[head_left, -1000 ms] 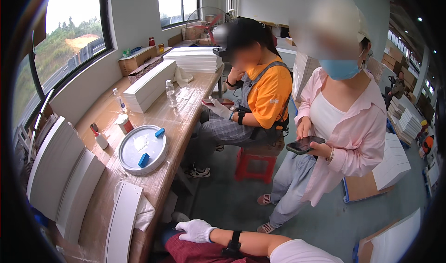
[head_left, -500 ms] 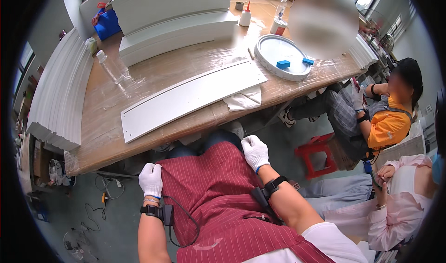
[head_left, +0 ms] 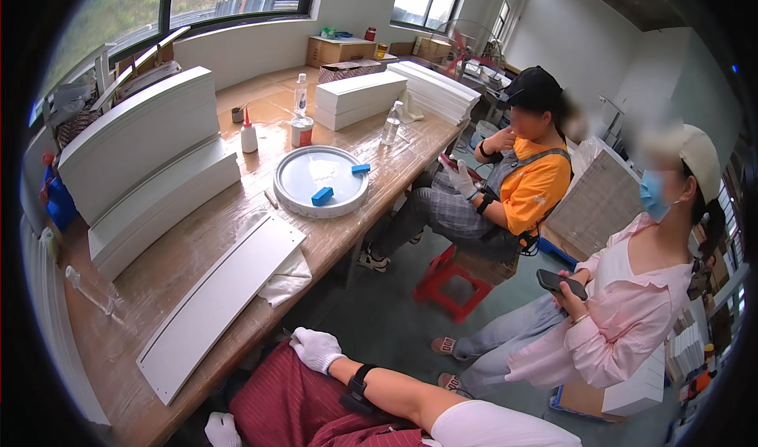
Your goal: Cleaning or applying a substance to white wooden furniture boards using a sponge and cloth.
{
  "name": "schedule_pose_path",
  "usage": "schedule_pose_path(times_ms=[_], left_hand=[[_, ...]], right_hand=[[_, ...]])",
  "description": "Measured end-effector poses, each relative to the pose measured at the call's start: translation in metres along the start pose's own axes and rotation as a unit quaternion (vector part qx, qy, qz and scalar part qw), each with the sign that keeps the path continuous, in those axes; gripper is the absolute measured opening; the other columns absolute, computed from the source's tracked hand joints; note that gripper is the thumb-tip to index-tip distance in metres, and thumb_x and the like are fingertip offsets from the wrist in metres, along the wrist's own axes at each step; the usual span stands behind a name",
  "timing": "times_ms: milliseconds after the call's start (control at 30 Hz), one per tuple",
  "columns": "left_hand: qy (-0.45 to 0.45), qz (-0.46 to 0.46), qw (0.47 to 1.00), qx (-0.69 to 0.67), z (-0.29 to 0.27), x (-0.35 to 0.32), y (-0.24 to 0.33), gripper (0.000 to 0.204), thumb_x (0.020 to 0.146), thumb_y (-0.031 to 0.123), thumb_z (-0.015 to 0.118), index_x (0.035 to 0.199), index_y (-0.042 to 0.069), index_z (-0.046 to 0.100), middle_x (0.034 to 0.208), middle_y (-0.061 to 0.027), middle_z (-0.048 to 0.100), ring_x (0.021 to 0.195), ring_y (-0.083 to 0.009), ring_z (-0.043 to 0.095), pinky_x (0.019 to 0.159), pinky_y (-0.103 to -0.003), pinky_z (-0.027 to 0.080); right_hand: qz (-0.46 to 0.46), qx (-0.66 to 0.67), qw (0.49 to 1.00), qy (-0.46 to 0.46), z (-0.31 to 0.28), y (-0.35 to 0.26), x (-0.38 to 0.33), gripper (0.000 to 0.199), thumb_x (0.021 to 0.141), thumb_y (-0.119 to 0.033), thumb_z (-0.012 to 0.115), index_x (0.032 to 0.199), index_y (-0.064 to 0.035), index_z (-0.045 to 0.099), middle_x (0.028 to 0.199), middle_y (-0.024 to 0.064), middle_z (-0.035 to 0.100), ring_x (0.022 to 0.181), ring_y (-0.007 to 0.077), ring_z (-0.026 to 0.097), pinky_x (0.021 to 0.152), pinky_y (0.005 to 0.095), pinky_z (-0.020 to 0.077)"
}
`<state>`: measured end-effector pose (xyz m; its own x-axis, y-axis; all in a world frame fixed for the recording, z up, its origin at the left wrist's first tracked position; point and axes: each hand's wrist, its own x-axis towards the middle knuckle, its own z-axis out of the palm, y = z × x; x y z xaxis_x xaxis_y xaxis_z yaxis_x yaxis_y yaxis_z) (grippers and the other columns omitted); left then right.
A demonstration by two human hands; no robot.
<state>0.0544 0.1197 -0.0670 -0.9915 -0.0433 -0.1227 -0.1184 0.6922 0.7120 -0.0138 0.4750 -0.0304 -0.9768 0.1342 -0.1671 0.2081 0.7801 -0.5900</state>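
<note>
A dark red pinstriped apron (head_left: 272, 396) lies over my lap. My right hand (head_left: 317, 351), in a white knit glove, is closed on the apron's far edge. At the bottom of the view my left hand (head_left: 223, 430), gloved alike, is closed at the apron's other side and partly cut off by the picture's rim. On the table in front of me rests a long white board (head_left: 221, 305) with small holes near its ends. A white cloth (head_left: 286, 281) sticks out from under its right end.
Beyond the board, the wrapped table (head_left: 264, 186) bears a round white lid (head_left: 283, 198) with blue blocks (head_left: 322, 197), a glue bottle (head_left: 249, 137), a can (head_left: 302, 133) and stacked white boards (head_left: 162, 198). To the right, one person (head_left: 541, 178) sits; another (head_left: 624, 289) holds a phone (head_left: 562, 284).
My view has swung up and to the right, bringing the windows and both people further in. Both hands stay at the apron's edges, now lower in the picture.
</note>
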Motion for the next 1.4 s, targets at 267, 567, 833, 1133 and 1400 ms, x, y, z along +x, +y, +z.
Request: schedule_pose_path(times_ms=[267, 567, 833, 1133, 1400], left_hand=[[0.031, 0.051, 0.998, -0.005, -0.002, 0.012, -0.035, 0.024, 0.091, 0.027, 0.061, 0.088, 0.005, 0.069, 0.085, -0.0207, 0.07, 0.077, -0.039, 0.067, 0.071, -0.046, 0.053], [0.165, 0.038, 0.984, 0.053, 0.052, 0.045, -0.105, 0.022, 0.09, 0.019, 0.059, 0.087, -0.001, 0.068, 0.078, -0.0183, 0.069, 0.068, -0.0325, 0.065, 0.064, -0.043, 0.052], [-0.122, -0.109, 0.985, 0.057, -0.041, 0.006, -0.118, 0.032, 0.089, 0.023, 0.056, 0.106, -0.002, 0.068, 0.105, -0.0263, 0.068, 0.096, -0.0459, 0.064, 0.087, -0.049, 0.049], [0.177, -0.226, 0.869, -0.404, -0.194, -0.009, 0.007, 0.031, 0.099, 0.023, 0.059, 0.121, 0.001, 0.06, 0.1, -0.0091, 0.065, 0.083, -0.0181, 0.062, 0.068, -0.032, 0.056], [0.113, -0.203, 0.915, -0.329, -0.157, 0.075, 0.013, 0.037, 0.101, 0.021, 0.057, 0.132, 0.001, 0.057, 0.114, -0.0129, 0.062, 0.103, -0.0213, 0.062, 0.088, -0.032, 0.052]], right_hand=[[0.035, 0.055, 0.998, 0.007, 0.032, -0.025, 0.013, 0.035, 0.097, -0.04, 0.054, 0.11, -0.0097, 0.066, 0.099, 0.021, 0.07, 0.093, 0.0401, 0.068, 0.082, 0.0491, 0.0531], [0.044, 0.083, 0.993, -0.072, 0.047, -0.039, 0.021, 0.044, 0.095, -0.042, 0.055, 0.119, -0.0056, 0.063, 0.109, 0.0264, 0.068, 0.103, 0.0442, 0.064, 0.091, 0.0493, 0.0503], [0.174, 0.125, 0.972, 0.091, -0.036, 0.051, 0.001, 0.046, 0.096, -0.042, 0.059, 0.116, -0.0003, 0.06, 0.102, 0.0224, 0.07, 0.099, 0.0374, 0.067, 0.088, 0.0416, 0.0519], [-0.08, 0.244, 0.922, 0.291, -0.134, -0.04, 0.111, 0.026, 0.097, -0.024, 0.061, 0.105, -0.0007, 0.069, 0.092, 0.0182, 0.069, 0.085, 0.0296, 0.068, 0.078, 0.0351, 0.052], [0.051, 0.011, 0.982, 0.184, -0.126, -0.037, 0.213, 0.036, 0.095, -0.038, 0.05, 0.11, -0.0099, 0.067, 0.11, 0.021, 0.068, 0.108, 0.0402, 0.062, 0.094, 0.0479, 0.0492]])
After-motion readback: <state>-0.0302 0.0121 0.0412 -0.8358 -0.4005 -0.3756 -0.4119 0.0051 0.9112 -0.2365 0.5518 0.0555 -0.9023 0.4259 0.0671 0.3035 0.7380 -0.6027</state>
